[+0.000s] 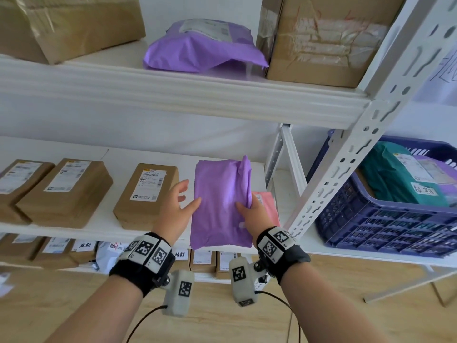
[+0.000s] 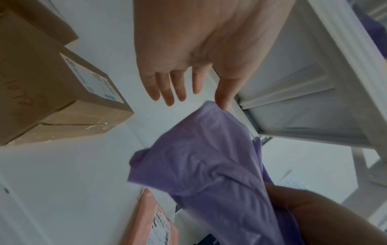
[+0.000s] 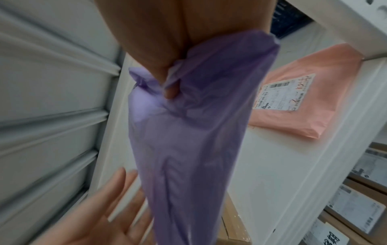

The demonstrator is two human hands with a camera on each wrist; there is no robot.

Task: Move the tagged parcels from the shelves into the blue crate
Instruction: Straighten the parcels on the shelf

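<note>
- The right hand (image 1: 249, 209) pinches a bunched fold along the right edge of the purple mailer (image 1: 220, 201); the right wrist view shows the thumb dug into the gathered plastic, probably because soft film offers no firmer hold.
- The left hand (image 1: 178, 206) is spread, fingers straight, its thumb touching the bag's left edge. It looks like a steadying hand for a floppy bag rather than a grip.
- The purple mailer is raised off the middle shelf (image 1: 103, 226), tilted up on its long side over the shelf's near right end, its blank side towards the head camera. I cannot see a label on it.
- A pink mailer (image 1: 265, 204) lies flat on the shelf just beside and partly behind it, label up.
- Cardboard boxes (image 1: 146, 196) sit to the left on the same shelf, labels facing up so they can be read.
- The blue crate (image 1: 371, 219) stands to the right beyond the shelf upright, already holding a green parcel (image 1: 395, 177); the carry should be short, though the upright stands between.
</note>
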